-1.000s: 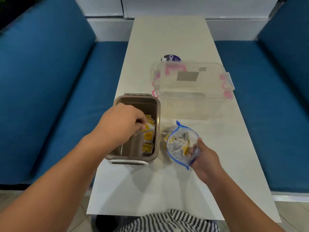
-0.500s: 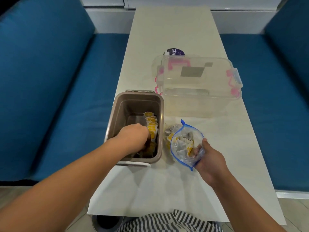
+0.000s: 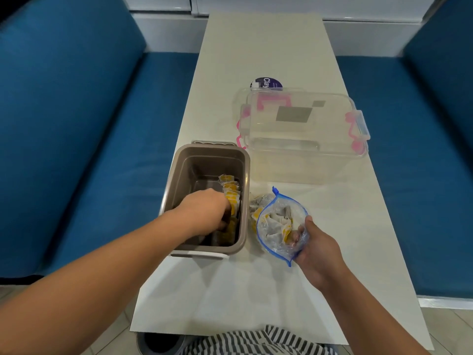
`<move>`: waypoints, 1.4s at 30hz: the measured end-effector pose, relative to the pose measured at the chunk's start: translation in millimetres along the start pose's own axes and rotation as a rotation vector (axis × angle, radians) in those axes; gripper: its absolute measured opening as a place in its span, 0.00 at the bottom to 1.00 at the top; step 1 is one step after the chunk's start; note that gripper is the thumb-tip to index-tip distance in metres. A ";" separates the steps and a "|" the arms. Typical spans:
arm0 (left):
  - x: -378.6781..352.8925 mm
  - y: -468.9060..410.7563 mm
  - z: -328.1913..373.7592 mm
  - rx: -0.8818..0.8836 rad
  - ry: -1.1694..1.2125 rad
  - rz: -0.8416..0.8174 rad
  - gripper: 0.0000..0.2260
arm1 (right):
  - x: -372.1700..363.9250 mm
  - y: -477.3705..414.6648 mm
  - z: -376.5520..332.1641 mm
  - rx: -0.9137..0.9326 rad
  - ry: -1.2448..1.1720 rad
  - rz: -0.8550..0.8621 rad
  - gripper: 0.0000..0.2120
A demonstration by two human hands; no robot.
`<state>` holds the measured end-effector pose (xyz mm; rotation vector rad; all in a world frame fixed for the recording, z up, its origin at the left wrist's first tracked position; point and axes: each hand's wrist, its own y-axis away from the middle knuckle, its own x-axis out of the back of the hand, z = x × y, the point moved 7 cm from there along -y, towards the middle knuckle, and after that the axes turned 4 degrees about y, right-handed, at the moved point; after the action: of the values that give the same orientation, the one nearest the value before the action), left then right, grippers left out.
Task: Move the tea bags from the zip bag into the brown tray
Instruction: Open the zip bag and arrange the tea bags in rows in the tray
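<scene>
- Head view, looking down the long white table [image 3: 258, 47]: the left hand [image 3: 204, 211] is down inside the brown tray [image 3: 246, 175], knuckles up, fingers curled under at the tray's near right side.
- Its fingertips are tucked out of sight beneath the hand, so I can't tell whether it is pinching something or only touching.
- Tea bags [image 3: 231, 190] with yellow tags stand in a row along the tray's right wall, right against that hand and running on past it to the far side.
- Over on the right, the right hand [image 3: 317, 254] grips the zip bag [image 3: 281, 242], thumb on the near rim and fingers curled underneath, the blue-edged mouth held wide and facing up.
- More of them show through the clear plastic, a loose heap of white paper and yellow tags.
- The zip bag sits just right of the tray, its far end close to the tray's outer wall.
- Beyond the bag there's a clear plastic box [image 3: 302, 129] with pink latches, and a round purple label [image 3: 267, 83] peeks out behind it.
- Blue bench seats [image 3: 76, 124] run down both sides of the table, and striped fabric [image 3: 256, 342] shows at the near edge.
</scene>
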<state>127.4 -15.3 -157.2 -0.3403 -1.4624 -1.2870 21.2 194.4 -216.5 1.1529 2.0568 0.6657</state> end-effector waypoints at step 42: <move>-51.0 -0.7 131.2 0.068 0.380 0.166 0.08 | 39.7 4.1 19.1 0.004 0.016 0.045 0.17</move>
<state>76.4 114.7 -174.5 -0.1562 -1.1280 -1.0961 22.9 233.0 -238.1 1.2025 2.0511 0.6950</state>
